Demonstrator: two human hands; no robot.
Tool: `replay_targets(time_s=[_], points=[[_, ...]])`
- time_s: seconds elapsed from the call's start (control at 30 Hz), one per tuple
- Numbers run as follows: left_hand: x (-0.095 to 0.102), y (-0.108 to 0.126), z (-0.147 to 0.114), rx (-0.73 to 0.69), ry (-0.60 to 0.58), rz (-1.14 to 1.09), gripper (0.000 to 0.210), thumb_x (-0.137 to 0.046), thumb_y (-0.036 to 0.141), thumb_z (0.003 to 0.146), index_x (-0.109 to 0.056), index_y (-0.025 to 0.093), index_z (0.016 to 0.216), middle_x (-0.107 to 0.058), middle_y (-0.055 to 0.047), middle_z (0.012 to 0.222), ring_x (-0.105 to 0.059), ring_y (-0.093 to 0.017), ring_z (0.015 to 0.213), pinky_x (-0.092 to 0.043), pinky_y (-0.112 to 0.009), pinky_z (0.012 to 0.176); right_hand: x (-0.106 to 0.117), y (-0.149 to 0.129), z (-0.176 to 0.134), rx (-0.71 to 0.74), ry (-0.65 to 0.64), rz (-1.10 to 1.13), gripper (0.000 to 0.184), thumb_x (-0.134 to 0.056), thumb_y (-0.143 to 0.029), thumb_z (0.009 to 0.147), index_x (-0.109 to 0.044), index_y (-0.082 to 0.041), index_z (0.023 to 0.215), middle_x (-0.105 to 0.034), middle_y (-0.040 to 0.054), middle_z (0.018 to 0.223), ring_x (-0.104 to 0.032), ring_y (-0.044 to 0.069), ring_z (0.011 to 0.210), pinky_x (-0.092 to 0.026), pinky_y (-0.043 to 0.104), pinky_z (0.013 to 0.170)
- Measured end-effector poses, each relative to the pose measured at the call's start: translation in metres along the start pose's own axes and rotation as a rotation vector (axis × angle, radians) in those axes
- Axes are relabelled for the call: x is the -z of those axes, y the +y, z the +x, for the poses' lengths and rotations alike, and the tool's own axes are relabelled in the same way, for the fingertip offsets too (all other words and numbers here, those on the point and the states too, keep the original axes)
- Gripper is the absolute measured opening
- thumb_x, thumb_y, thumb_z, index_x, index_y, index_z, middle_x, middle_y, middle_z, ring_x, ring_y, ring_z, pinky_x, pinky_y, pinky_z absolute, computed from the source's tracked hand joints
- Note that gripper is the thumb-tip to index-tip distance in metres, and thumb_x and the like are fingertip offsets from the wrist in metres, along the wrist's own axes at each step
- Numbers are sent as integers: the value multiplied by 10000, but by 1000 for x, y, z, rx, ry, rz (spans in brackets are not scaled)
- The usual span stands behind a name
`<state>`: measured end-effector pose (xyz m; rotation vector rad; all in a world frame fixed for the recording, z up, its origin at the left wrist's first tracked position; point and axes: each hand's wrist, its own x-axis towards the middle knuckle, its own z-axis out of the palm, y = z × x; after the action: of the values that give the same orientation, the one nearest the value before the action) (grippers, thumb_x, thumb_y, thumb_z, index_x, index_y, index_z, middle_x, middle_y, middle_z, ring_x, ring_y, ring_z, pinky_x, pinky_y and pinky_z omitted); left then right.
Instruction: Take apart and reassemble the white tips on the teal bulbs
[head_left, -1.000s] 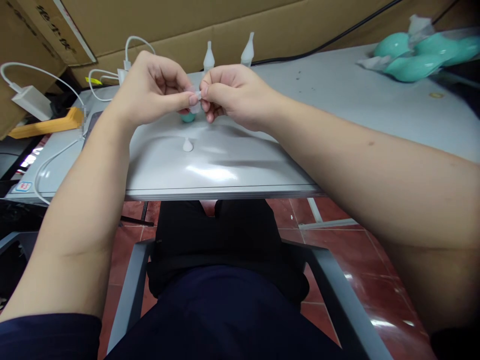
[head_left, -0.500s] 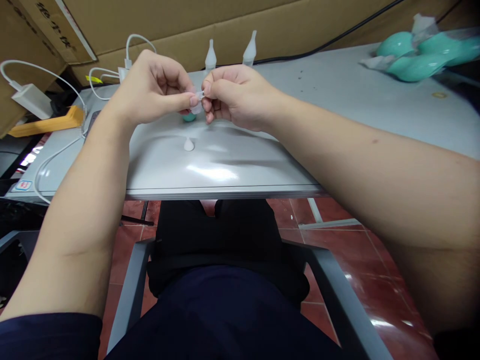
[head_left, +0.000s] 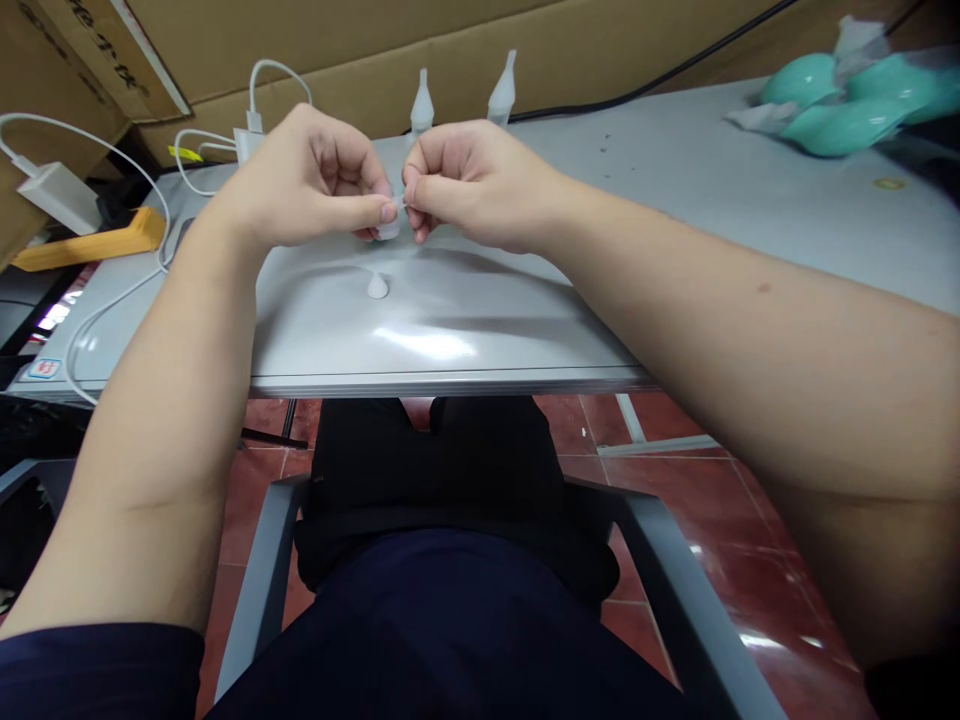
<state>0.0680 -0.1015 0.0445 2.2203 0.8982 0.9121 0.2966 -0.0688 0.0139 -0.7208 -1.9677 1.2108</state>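
Between thumb and fingers, my left hand (head_left: pixel 334 190) pinches a small translucent plastic piece (head_left: pixel 388 229). My right hand (head_left: pixel 472 185) is closed beside it, its thumb and forefinger pinching a thin clear part at the piece's right side; I cannot tell whether the two are joined. Both hands are held above the table. Just below them on the tabletop lies a small white teardrop-shaped tip (head_left: pixel 377 286). Behind my hands stand two white pointed nozzles, a left nozzle (head_left: pixel 422 103) and a right nozzle (head_left: pixel 502 92), their lower ends partly hidden by my right hand.
Mint-green bulbs (head_left: pixel 847 125) in clear wrapping lie at the table's far right. At left are a yellow power strip (head_left: pixel 94 245), white chargers (head_left: pixel 64 198) and looping cables. A black cable (head_left: pixel 600 104) runs along the cardboard at the back. The grey table (head_left: pixel 720 200) ends before my lap.
My hands have shifted slightly, and the translucent piece sits a little lower and further left. The green object seen beneath it earlier is now hidden.
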Motion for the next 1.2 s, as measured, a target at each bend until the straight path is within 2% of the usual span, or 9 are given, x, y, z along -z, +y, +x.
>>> replay_targets(time_s=[0.17,0.3,0.4,0.6,0.7,0.83,0.97,1.1,1.2], points=[[0,-1,-1,0,12,11,407,-1091,543,873,-903,182,871,-846,-93,795,-781,-189,662,-615,-310,594,0,0,0,19,19,-8,296,-805,-27,900,-644,-243,777,-716,2,749,-716,174,727,-616,295,739],[0,-4,-1,19,15,9,359,-1097,543,850,-901,243,842,-857,-64,808,-784,-184,674,-640,-307,614,3,2,-2,49,37,-11,246,-942,-169,846,-707,-244,846,-795,39,843,-761,196,794,-616,314,756],[0,-6,0,12,28,11,332,-1087,529,858,-907,251,850,-862,-81,823,-798,-200,691,-649,-330,641,5,2,-3,102,44,-34,255,-1001,-230,838,-747,-246,852,-817,52,891,-777,214,825,-644,345,807],[0,-8,2,19,23,-2,265,-1081,489,841,-914,283,832,-860,-55,819,-800,-228,703,-674,-386,670,5,3,-3,184,107,-90,191,-933,-138,863,-786,-237,791,-794,44,818,-761,201,760,-627,356,777],[2,-6,0,10,19,-16,307,-1077,477,875,-915,217,862,-865,-89,838,-815,-226,715,-667,-365,681,6,8,-1,230,109,-115,165,-876,-128,905,-786,-228,811,-793,50,848,-748,198,769,-592,351,749],[4,-7,-1,-5,7,-21,319,-1071,428,910,-901,161,866,-857,-114,828,-817,-214,704,-659,-337,671,6,10,-3,260,110,-241,219,-812,-62,956,-749,-248,859,-763,22,849,-725,192,795,-574,332,746],[6,-11,1,16,-29,24,218,-1033,339,934,-890,188,868,-844,-104,817,-796,-216,693,-646,-350,641,7,4,-8,283,120,-320,279,-787,2,980,-715,-243,868,-725,-5,830,-684,164,790,-550,302,758],[6,-7,1,75,-36,40,138,-1000,338,872,-889,261,843,-842,-63,798,-786,-228,672,-647,-366,628,9,-1,-9,252,113,-329,273,-810,12,946,-710,-219,838,-731,13,836,-669,145,760,-560,291,752],[7,-2,-2,92,-18,114,161,-1001,363,828,-907,236,856,-830,-88,773,-760,-231,662,-608,-374,623,10,3,-5,191,56,-390,294,-797,52,866,-723,-220,786,-720,9,776,-675,149,735,-585,297,747]])
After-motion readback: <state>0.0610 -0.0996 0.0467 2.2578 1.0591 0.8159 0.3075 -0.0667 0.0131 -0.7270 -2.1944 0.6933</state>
